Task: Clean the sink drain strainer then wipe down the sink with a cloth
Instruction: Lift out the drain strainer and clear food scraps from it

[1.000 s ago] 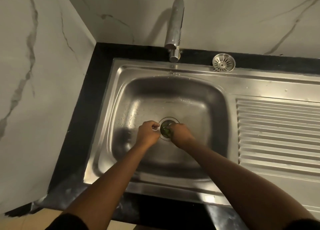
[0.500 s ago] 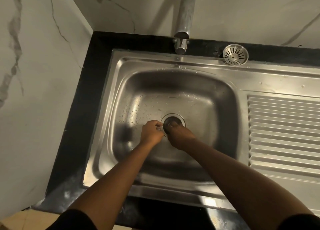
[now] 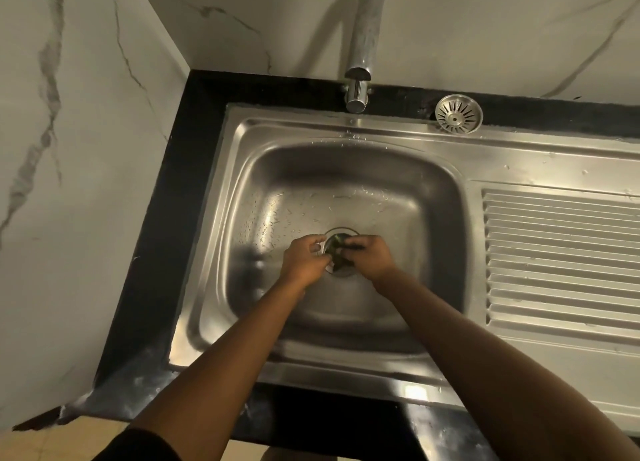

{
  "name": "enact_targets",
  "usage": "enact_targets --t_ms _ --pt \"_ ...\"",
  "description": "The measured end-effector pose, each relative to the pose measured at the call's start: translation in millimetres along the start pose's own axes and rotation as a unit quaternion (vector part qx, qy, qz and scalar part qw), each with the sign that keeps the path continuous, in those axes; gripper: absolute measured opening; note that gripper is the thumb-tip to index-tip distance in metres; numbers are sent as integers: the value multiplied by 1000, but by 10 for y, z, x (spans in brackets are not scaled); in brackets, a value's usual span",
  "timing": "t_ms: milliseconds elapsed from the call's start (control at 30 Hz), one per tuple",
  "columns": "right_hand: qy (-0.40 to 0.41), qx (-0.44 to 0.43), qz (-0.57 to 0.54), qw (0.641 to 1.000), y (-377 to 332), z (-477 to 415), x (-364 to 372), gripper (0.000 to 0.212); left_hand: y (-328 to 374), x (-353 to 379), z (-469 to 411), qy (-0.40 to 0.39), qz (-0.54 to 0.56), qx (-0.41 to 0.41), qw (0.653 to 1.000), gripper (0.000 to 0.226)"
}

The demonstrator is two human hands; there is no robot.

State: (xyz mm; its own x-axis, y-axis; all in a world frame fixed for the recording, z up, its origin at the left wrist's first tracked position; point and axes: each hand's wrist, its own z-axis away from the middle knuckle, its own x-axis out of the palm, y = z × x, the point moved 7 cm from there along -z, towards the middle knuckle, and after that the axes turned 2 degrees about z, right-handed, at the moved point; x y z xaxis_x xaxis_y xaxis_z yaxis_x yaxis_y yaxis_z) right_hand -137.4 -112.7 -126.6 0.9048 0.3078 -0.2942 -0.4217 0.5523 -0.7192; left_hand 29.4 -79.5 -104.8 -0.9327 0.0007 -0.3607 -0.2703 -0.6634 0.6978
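Head view | step: clearing drain (image 3: 341,232), strainer (image 3: 459,114) parked upper right | left hand (image 3: 304,261), right hand (image 3: 372,259): curled, pinching dark debris (image 3: 337,255) | next: lift out, discard.

The sink (image 3: 415,190) is brushed steel, shiny and beaded with water, its draining board (image 3: 561,252) ridged. The tap (image 3: 365,34) is polished chrome, the strainer (image 3: 458,114) bright slotted metal. The counter (image 3: 173,200) is black and matt, the walls (image 3: 86,131) smooth veined marble.
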Motion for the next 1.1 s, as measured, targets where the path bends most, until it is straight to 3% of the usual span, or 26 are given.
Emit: enact_targets --t_ms 133,333,533,767,1100 --pt "-45 -19 -144 988 -157 279 -53 22 157 -32 230 -34 126 2 992 40" --pt "-38 -60 -227 971 -483 908 -225 10 519 -260 724 -27 150 76 985 29" --pt "-31 -106 -206 972 -767 1546 -390 3 754 -411 1233 -24 157 134 978 18" --pt "-79 -173 -166 968 -900 2087 -542 17 761 -530 1787 8 169 152 974 16" --pt "-170 -211 -80 959 -958 2678 -188 13 197 -810 2766 137 265 166 940 20"
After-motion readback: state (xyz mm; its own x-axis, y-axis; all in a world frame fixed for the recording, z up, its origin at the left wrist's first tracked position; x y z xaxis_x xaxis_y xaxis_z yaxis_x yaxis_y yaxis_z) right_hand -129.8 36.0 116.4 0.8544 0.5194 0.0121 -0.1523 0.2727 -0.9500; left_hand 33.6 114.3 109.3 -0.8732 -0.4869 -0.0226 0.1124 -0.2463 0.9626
